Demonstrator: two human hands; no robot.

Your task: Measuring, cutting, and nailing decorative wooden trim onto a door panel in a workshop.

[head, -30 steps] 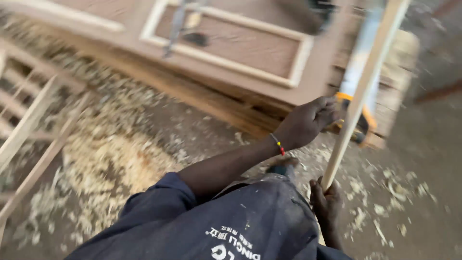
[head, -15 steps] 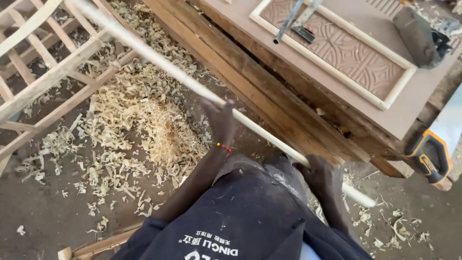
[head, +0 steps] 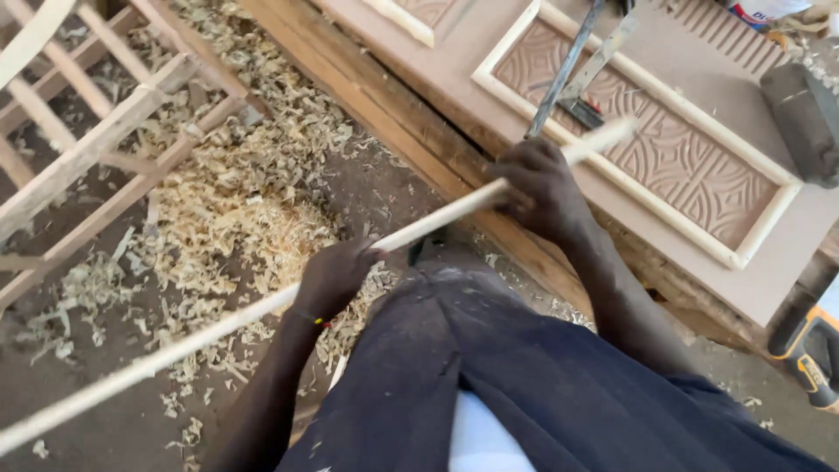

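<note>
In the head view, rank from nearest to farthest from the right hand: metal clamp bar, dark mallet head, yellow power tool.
From the right hand, gripping the wooden strip:
1. Metal clamp bar, just above the hand, over the carved panel.
2. Dark mallet head, at the upper right edge.
3. Yellow power tool, at the lower right, on the floor.

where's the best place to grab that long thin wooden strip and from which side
Grip the long pale wooden strip along its middle stretch, two hands spaced apart, coming from above with fingers wrapped around it. It is slim and very long, running diagonally over the shavings, so one end grip would likely let it sag. The left hand and right hand hold it this way.
</note>
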